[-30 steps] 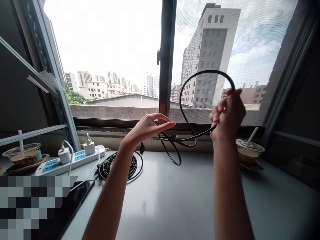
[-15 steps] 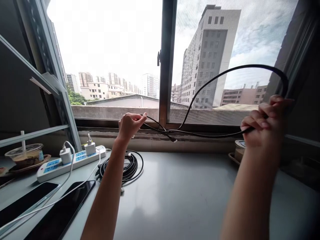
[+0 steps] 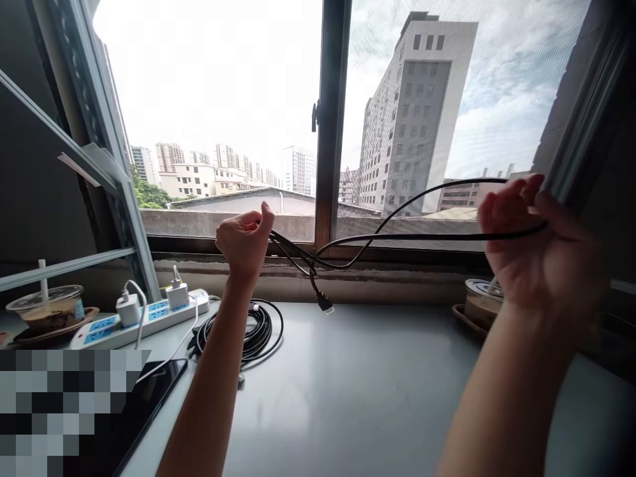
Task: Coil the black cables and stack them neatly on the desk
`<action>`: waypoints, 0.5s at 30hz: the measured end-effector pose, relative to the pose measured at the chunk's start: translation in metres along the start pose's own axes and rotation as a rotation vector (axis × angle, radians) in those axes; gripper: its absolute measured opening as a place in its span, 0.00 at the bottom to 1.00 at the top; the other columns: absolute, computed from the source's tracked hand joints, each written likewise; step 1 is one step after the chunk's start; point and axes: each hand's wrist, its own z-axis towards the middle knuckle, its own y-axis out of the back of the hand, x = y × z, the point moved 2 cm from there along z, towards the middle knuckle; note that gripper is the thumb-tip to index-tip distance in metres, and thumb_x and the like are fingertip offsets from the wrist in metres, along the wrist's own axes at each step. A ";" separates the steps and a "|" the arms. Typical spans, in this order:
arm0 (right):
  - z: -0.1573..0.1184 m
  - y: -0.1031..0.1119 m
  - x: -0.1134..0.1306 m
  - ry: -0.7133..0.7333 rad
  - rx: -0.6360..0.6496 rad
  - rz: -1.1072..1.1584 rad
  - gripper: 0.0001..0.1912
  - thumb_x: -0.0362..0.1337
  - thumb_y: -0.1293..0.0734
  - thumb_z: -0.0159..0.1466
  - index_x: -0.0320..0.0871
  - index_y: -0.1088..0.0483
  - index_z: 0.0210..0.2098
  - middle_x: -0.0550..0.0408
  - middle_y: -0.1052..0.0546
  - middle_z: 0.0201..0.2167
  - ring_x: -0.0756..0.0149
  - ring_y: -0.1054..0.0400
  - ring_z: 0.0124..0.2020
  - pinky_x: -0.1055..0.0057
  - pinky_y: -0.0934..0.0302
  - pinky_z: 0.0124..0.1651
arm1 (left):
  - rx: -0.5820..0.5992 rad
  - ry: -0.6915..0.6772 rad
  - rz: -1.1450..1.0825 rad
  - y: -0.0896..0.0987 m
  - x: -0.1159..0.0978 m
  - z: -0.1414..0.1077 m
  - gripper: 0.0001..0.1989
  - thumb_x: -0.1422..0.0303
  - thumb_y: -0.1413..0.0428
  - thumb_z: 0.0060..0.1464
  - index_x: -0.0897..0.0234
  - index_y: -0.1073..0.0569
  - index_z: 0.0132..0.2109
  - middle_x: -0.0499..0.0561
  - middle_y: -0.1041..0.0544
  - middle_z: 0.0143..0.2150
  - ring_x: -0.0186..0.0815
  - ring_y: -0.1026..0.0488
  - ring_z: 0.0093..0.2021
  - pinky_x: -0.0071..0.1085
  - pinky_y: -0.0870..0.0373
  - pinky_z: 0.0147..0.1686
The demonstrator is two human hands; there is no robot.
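Black cable (image 3: 342, 266): strung in the air above the surface (image 3: 348, 397), a plug (image 3: 325, 303) dangling near its middle. Left hand (image 3: 246, 238): grip clenched on it. Right hand (image 3: 539, 245): fingers loosely curled, cable across them. Below: coiled cable (image 3: 258, 334), beside the left forearm.

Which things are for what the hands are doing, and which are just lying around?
In use:
- long black cable and its dangling plug
- left hand
- right hand

Seemingly just lying about:
- coiled cable
- power strip and white chargers
- left drink
- right drink
- phone
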 end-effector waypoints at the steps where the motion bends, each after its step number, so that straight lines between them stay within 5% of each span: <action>1: -0.002 -0.001 -0.001 0.024 0.063 -0.050 0.20 0.26 0.49 0.65 0.42 0.28 0.31 0.57 0.27 0.35 0.76 0.29 0.38 0.71 0.33 0.46 | -0.001 0.002 -0.002 0.000 0.000 0.000 0.25 0.57 0.51 0.54 0.62 0.49 0.15 0.42 0.57 0.16 0.27 0.57 0.19 0.30 0.56 0.23; 4: -0.010 -0.005 -0.005 -0.040 0.290 -0.250 0.12 0.40 0.38 0.63 0.52 0.30 0.45 0.57 0.25 0.40 0.69 0.28 0.37 0.61 0.35 0.48 | 0.000 0.001 -0.028 -0.001 0.000 0.000 0.24 0.59 0.52 0.55 0.62 0.50 0.16 0.43 0.57 0.17 0.27 0.57 0.20 0.30 0.57 0.23; 6: -0.016 -0.009 -0.010 -0.116 0.419 -0.366 0.23 0.45 0.31 0.56 0.57 0.35 0.51 0.57 0.24 0.37 0.66 0.27 0.31 0.60 0.32 0.42 | -0.030 -0.012 -0.072 -0.003 -0.003 -0.001 0.24 0.60 0.51 0.55 0.62 0.51 0.16 0.42 0.57 0.17 0.27 0.58 0.19 0.31 0.58 0.22; 9: -0.022 -0.020 -0.020 -0.161 0.572 -0.405 0.30 0.39 0.29 0.54 0.62 0.40 0.54 0.60 0.24 0.37 0.66 0.27 0.33 0.66 0.31 0.36 | -0.084 -0.049 -0.136 -0.008 -0.011 -0.004 0.25 0.61 0.50 0.53 0.62 0.52 0.15 0.41 0.57 0.15 0.27 0.59 0.17 0.31 0.59 0.21; 12: -0.024 -0.031 -0.032 -0.204 0.704 -0.408 0.35 0.32 0.29 0.54 0.63 0.43 0.56 0.62 0.25 0.38 0.67 0.28 0.40 0.67 0.31 0.42 | -0.085 -0.059 -0.196 -0.015 -0.016 -0.009 0.26 0.61 0.50 0.54 0.62 0.51 0.14 0.41 0.57 0.14 0.27 0.58 0.16 0.31 0.60 0.21; 15: -0.022 -0.039 -0.046 -0.246 0.764 -0.473 0.23 0.36 0.32 0.57 0.54 0.35 0.52 0.58 0.25 0.38 0.64 0.29 0.42 0.64 0.32 0.45 | -0.095 -0.038 -0.287 -0.018 -0.018 -0.011 0.26 0.61 0.50 0.55 0.62 0.49 0.14 0.41 0.56 0.14 0.27 0.58 0.17 0.31 0.59 0.21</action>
